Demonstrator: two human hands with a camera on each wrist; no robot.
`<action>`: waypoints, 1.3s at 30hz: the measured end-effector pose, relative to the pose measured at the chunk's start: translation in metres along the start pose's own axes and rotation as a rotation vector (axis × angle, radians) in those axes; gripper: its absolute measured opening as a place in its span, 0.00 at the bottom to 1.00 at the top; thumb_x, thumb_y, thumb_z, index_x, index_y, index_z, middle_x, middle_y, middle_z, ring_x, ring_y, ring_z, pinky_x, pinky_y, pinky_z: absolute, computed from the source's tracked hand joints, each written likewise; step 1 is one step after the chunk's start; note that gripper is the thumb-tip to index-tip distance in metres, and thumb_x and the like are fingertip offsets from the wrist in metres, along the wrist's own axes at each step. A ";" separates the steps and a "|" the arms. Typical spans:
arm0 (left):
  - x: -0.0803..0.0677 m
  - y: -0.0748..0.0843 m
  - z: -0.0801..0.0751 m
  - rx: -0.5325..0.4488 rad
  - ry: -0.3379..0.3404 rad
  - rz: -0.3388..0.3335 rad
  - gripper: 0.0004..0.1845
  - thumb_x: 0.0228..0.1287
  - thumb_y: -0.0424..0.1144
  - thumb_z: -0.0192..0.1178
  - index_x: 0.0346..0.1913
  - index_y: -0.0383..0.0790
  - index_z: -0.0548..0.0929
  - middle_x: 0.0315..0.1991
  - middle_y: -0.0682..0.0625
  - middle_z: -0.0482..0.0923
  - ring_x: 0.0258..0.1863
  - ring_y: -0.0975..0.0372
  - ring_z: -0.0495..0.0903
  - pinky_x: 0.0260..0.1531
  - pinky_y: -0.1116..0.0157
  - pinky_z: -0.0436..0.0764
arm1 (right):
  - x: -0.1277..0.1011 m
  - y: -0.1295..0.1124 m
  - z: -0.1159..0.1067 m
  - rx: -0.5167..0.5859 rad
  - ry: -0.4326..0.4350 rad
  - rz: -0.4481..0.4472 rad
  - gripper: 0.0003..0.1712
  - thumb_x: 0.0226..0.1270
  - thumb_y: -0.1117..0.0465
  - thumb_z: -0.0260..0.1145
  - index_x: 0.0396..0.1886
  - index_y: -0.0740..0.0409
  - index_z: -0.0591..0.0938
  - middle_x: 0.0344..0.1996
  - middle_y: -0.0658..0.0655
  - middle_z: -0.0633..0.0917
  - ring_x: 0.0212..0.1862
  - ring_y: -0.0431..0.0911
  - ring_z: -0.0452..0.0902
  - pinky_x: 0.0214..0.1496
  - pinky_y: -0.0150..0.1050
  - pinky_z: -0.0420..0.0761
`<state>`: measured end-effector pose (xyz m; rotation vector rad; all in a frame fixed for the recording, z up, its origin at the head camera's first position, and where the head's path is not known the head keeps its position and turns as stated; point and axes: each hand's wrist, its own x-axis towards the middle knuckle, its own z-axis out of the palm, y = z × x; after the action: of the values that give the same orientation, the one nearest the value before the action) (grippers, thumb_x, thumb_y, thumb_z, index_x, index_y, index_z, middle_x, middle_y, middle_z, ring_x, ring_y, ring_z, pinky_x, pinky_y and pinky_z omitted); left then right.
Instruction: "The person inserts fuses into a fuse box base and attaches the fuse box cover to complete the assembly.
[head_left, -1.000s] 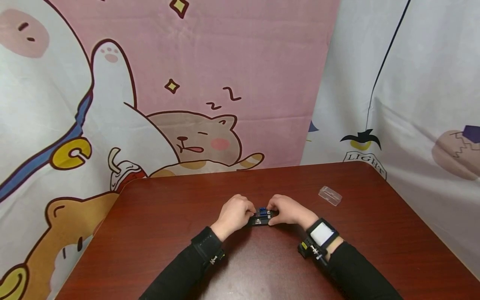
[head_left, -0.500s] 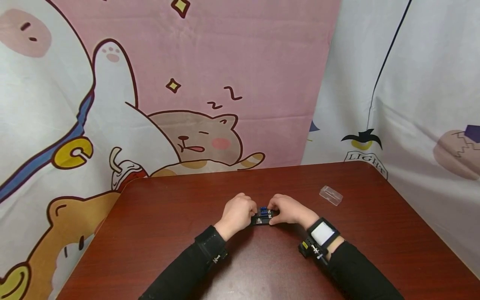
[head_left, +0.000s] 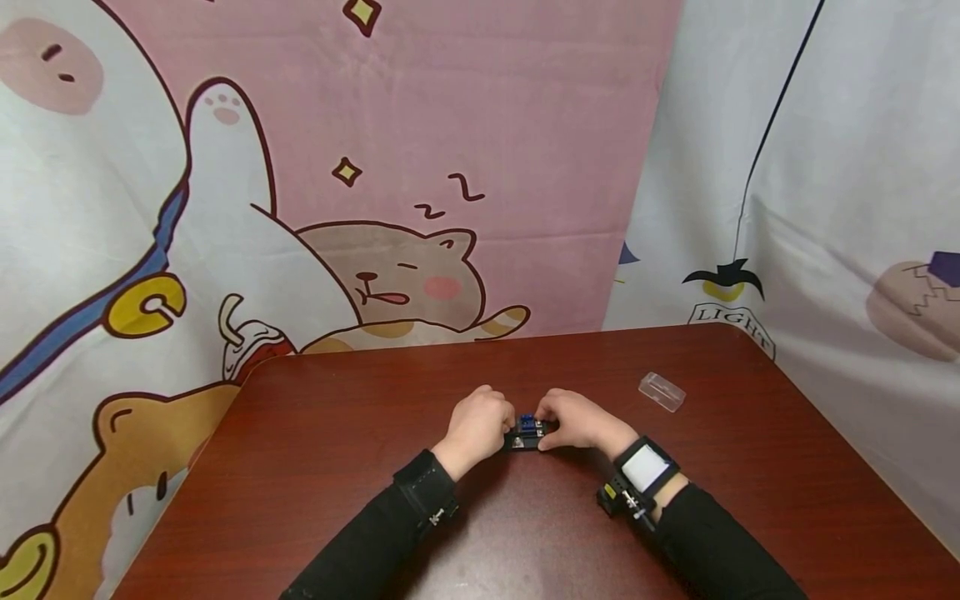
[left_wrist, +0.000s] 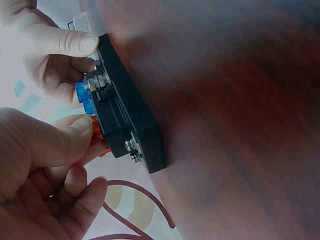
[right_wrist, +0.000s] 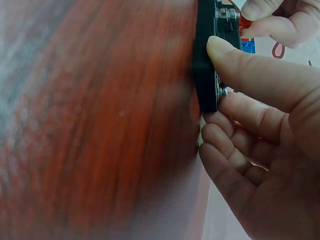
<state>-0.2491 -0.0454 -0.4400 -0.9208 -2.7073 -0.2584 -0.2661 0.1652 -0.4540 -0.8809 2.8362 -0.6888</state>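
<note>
A black fuse block [left_wrist: 131, 115] with metal terminal screws rests on the table between both hands. My left hand [head_left: 476, 427] pinches a red blade fuse [left_wrist: 97, 131] between thumb and index finger at one end of the block. Next to that fuse, a blue blade fuse [left_wrist: 84, 96] sits upright in the block. At the block's other end, my right hand [head_left: 581, 421] grips the base, thumb on its near edge and fingers behind it. The red fuse is mostly covered by the left fingers.
Beyond the right hand, a clear plastic cover [head_left: 662, 392] lies on the brown wooden table [head_left: 360, 400]. A printed cartoon curtain [head_left: 525, 167] hangs right behind the table's far edge. A wrist-worn device [head_left: 647, 468] sits on the right forearm.
My left hand and wrist have shifted slightly right, toward the block. The right hand, the fuse block and the clear cover look nearly the same as before.
</note>
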 end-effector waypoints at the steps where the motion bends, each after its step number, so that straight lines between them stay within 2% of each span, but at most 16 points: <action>1: 0.000 0.000 -0.001 -0.001 -0.003 -0.003 0.07 0.53 0.32 0.72 0.26 0.50 0.89 0.26 0.58 0.79 0.31 0.63 0.72 0.27 0.69 0.75 | 0.000 0.000 0.000 -0.001 0.000 0.000 0.20 0.48 0.57 0.82 0.39 0.58 0.84 0.34 0.48 0.78 0.38 0.43 0.74 0.44 0.42 0.77; 11: -0.002 0.000 -0.003 -0.006 0.002 0.019 0.07 0.55 0.33 0.72 0.27 0.51 0.90 0.27 0.58 0.80 0.31 0.63 0.74 0.28 0.69 0.76 | -0.002 -0.001 -0.002 0.005 0.004 -0.007 0.19 0.47 0.57 0.82 0.38 0.58 0.84 0.34 0.49 0.78 0.38 0.44 0.74 0.43 0.42 0.77; 17: -0.008 -0.003 -0.008 -0.120 -0.029 0.009 0.05 0.56 0.33 0.72 0.34 0.47 0.92 0.32 0.57 0.84 0.35 0.62 0.77 0.35 0.66 0.78 | -0.002 -0.001 -0.001 0.008 0.001 -0.008 0.19 0.48 0.57 0.81 0.37 0.57 0.84 0.34 0.48 0.78 0.38 0.43 0.74 0.44 0.42 0.77; 21: -0.012 -0.010 -0.012 -0.187 -0.011 -0.008 0.06 0.55 0.34 0.73 0.37 0.44 0.91 0.33 0.55 0.85 0.36 0.61 0.79 0.39 0.64 0.79 | -0.001 -0.001 -0.002 0.003 0.001 -0.021 0.19 0.48 0.57 0.81 0.37 0.57 0.84 0.34 0.48 0.78 0.38 0.43 0.74 0.44 0.42 0.77; 29: -0.022 -0.027 -0.011 -0.227 0.025 -0.040 0.10 0.51 0.36 0.76 0.37 0.39 0.90 0.32 0.51 0.84 0.32 0.61 0.79 0.34 0.62 0.79 | 0.000 0.001 -0.002 -0.007 -0.002 -0.044 0.20 0.47 0.56 0.81 0.37 0.57 0.83 0.34 0.48 0.78 0.38 0.42 0.74 0.44 0.40 0.76; 32: -0.024 -0.030 -0.010 -0.220 0.002 -0.066 0.11 0.50 0.38 0.77 0.37 0.39 0.89 0.33 0.51 0.84 0.33 0.60 0.80 0.35 0.61 0.79 | 0.000 0.001 -0.002 -0.006 -0.003 -0.045 0.20 0.47 0.56 0.81 0.38 0.57 0.83 0.34 0.48 0.78 0.38 0.42 0.74 0.44 0.41 0.76; 39: -0.025 -0.031 -0.010 -0.235 -0.123 -0.135 0.17 0.49 0.42 0.78 0.41 0.38 0.89 0.36 0.49 0.84 0.37 0.58 0.80 0.40 0.58 0.80 | -0.001 -0.001 -0.002 -0.005 -0.005 -0.035 0.20 0.48 0.56 0.81 0.38 0.58 0.84 0.35 0.48 0.78 0.39 0.43 0.75 0.45 0.42 0.77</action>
<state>-0.2472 -0.0862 -0.4408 -0.8390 -2.9028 -0.5764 -0.2656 0.1655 -0.4523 -0.9342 2.8256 -0.6835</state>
